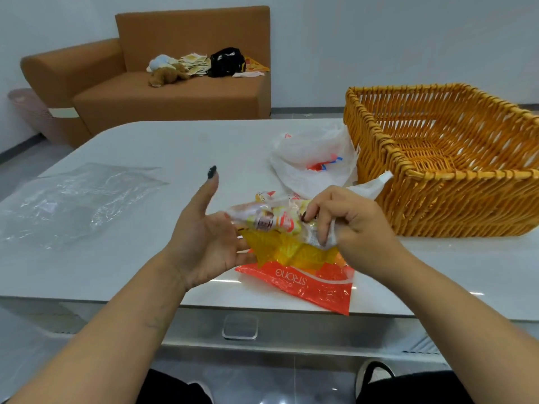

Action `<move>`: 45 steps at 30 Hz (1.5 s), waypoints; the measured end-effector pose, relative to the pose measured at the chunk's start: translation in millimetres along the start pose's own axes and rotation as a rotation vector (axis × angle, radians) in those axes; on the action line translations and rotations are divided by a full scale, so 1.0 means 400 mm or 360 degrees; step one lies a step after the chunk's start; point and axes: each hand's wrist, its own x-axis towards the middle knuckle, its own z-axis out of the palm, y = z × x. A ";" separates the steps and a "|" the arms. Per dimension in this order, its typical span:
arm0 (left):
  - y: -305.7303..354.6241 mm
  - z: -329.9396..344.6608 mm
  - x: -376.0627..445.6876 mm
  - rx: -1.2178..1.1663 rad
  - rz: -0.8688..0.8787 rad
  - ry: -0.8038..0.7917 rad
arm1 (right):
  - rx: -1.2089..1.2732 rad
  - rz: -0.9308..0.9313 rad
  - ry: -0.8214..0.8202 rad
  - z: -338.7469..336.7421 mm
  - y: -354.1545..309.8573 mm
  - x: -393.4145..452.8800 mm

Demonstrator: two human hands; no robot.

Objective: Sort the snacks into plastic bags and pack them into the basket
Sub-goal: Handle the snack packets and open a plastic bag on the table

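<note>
Right hand (347, 221) pinches clear snack bag (271, 220) above table (145, 147), over red-yellow bag (303, 279). Left hand (204, 237) open, fingers supporting underneath. Wicker basket (455, 158) empty. Risk: thin film slips, snacks spill.

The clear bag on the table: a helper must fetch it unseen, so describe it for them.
Start at the white table in front of the brown sofa. The clear plastic bag lies flat at its left end, far from the wicker basket. Unlike the white printed bag beside that basket, it is see-through and unprinted.
</note>
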 end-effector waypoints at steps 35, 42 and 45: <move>-0.045 0.055 0.009 0.0486 0.0413 0.0400 | 0.0917 0.1051 0.0485 0.083 -0.049 0.017; -0.050 0.089 0.021 0.0179 0.0391 0.0605 | 0.0167 0.0434 0.0701 0.119 -0.051 0.024; -0.042 0.089 0.020 0.0068 0.0333 0.0539 | -0.0112 -0.0014 0.0681 0.124 -0.047 0.035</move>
